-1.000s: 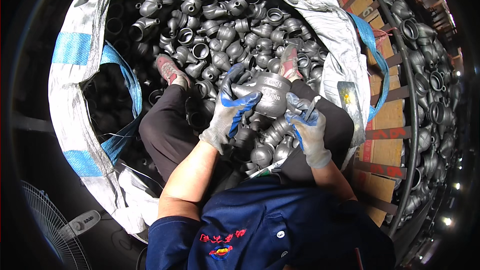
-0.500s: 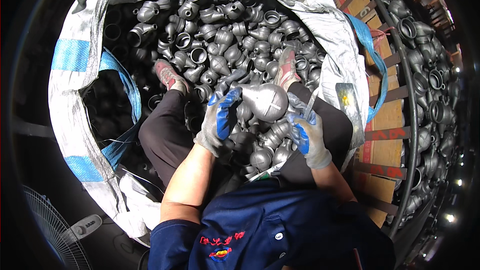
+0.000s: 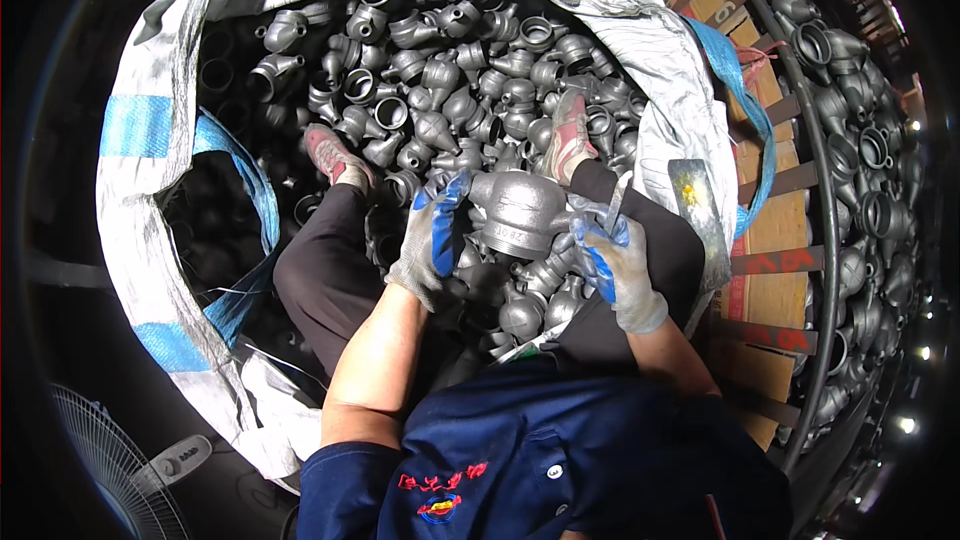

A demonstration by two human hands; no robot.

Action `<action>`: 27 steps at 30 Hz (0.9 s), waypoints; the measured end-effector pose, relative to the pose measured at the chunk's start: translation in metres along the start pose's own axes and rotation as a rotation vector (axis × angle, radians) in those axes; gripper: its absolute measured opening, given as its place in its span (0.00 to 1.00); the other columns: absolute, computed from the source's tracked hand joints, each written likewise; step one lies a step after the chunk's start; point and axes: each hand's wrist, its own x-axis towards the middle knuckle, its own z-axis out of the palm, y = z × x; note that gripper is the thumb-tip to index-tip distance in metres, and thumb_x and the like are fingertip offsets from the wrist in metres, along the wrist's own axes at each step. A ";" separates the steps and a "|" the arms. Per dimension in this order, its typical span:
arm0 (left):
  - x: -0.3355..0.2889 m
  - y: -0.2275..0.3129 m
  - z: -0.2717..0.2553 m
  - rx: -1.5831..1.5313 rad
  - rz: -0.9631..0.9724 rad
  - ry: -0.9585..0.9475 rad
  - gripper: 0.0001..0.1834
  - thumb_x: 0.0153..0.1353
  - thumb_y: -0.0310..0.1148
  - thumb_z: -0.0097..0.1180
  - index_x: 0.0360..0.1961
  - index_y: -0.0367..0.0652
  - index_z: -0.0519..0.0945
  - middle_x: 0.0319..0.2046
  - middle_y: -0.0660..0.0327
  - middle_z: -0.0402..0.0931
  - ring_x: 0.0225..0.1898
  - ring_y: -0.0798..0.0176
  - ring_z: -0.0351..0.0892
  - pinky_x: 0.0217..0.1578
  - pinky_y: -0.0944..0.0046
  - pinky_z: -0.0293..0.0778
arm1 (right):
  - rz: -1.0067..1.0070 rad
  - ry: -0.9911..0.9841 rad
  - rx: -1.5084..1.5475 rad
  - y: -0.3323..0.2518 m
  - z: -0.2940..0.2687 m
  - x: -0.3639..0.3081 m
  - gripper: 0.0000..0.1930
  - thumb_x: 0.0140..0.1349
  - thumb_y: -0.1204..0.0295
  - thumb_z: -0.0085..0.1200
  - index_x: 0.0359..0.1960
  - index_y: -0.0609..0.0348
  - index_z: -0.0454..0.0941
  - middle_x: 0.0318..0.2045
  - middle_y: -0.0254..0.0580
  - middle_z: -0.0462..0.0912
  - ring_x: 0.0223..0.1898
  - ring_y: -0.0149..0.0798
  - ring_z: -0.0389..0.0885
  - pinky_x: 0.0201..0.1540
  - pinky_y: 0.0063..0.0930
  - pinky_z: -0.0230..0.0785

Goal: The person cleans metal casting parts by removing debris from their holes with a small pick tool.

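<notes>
Between my hands, above the heap, is a grey cast-metal fitting with a round body, a rimmed lower end and raised markings. My left hand, in a grey glove with blue coating, grips the fitting's left end. In a matching glove, my right hand closes around a thin flat metal strip, whose upper end points up past the fingers. The right fingertips are at the fitting's right end; their exact contact is hard to see. Similar grey castings lie heaped beneath and around my shoes.
A large white woven bag with blue straps surrounds the heap and my legs. On the right, a curved metal rail and wooden boards border more castings. A fan stands at lower left.
The fitting has turned between my hands: its smooth rounded face with a cross mark has given way to the side with raised markings and the rim. Both hands stay nearly in place.
</notes>
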 end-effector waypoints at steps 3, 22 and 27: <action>-0.004 -0.001 0.002 0.059 0.036 0.016 0.14 0.69 0.37 0.49 0.49 0.42 0.77 0.40 0.64 0.78 0.42 0.69 0.76 0.44 0.66 0.73 | 0.106 0.053 -0.168 -0.005 -0.003 0.001 0.18 0.62 0.83 0.54 0.54 0.68 0.72 0.38 0.46 0.83 0.34 0.28 0.80 0.37 0.20 0.73; 0.020 -0.012 0.053 0.143 -0.126 -0.132 0.16 0.71 0.36 0.43 0.53 0.37 0.74 0.44 0.58 0.79 0.41 0.64 0.79 0.41 0.65 0.76 | -0.317 0.299 -0.133 -0.245 -0.125 0.041 0.11 0.60 0.64 0.61 0.37 0.57 0.81 0.24 0.30 0.79 0.12 0.19 0.65 0.10 0.15 0.54; 0.024 -0.013 0.061 0.213 -0.103 -0.136 0.16 0.71 0.35 0.44 0.52 0.37 0.75 0.43 0.59 0.79 0.40 0.64 0.79 0.42 0.64 0.76 | -0.585 0.571 -0.107 -0.372 -0.184 0.086 0.12 0.63 0.61 0.56 0.42 0.54 0.79 0.22 0.43 0.81 0.14 0.26 0.72 0.12 0.17 0.55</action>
